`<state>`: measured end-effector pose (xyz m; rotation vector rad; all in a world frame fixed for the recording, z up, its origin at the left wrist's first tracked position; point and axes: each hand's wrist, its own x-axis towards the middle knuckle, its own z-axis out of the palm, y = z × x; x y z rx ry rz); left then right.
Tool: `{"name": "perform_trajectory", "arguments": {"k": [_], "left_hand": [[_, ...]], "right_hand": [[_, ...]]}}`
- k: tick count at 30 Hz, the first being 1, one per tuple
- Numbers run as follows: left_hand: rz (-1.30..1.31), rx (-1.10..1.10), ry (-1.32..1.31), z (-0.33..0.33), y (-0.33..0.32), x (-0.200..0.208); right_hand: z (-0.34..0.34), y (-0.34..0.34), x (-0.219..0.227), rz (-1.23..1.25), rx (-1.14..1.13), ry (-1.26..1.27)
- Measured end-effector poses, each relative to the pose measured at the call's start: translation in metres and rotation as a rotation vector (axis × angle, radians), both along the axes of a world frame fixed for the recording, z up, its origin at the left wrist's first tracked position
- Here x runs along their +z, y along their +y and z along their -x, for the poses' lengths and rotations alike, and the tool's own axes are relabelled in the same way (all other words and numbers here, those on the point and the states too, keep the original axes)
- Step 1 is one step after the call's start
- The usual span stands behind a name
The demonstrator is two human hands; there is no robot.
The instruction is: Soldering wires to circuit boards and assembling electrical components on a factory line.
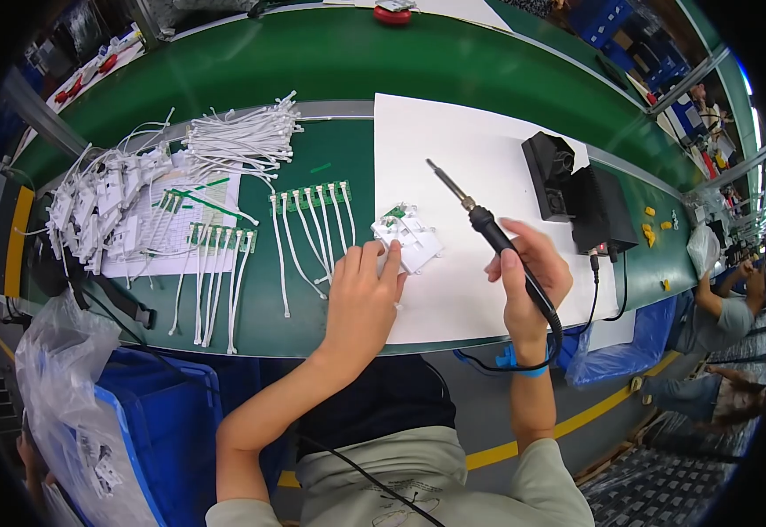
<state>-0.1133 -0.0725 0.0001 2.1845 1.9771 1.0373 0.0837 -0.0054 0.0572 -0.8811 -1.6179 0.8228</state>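
R hand (528, 281) wrapped tight round soldering iron (488, 230), tip aimed 11 o'clock – L hand (361, 294) flat, fingers spread, pinning white module (409, 237) on white sheet (471, 176), w/ wired boards (313, 206) at its 9 o'clock.

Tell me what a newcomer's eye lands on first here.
The soldering iron in the right hand, tip raised over the white sheet. Next, the left hand touching a small white part on that sheet, and rows of white cables to its left.
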Motion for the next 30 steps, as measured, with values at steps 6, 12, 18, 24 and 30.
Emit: {"name": "perform_trajectory", "arguments": {"k": [6, 12, 18, 24, 30], "left_hand": [[0.007, 0.005, 0.011, -0.001, 0.000, 0.000], [0.004, 0.000, -0.001, 0.000, -0.001, -0.001], [0.001, -0.009, 0.000, 0.001, 0.000, -0.001], [0.009, 0.002, -0.018, 0.001, -0.001, -0.002], [-0.003, -0.001, -0.011, 0.000, -0.001, -0.004]], "right_hand": [[-0.003, -0.003, -0.004, -0.038, -0.012, -0.058], [0.007, -0.001, -0.006, 0.155, -0.007, 0.164], [0.008, 0.019, -0.010, 0.114, -0.029, 0.170], [0.019, 0.039, -0.030, -0.329, -0.204, 0.188], [0.014, 0.026, -0.046, -0.426, -0.252, 0.183]]}}
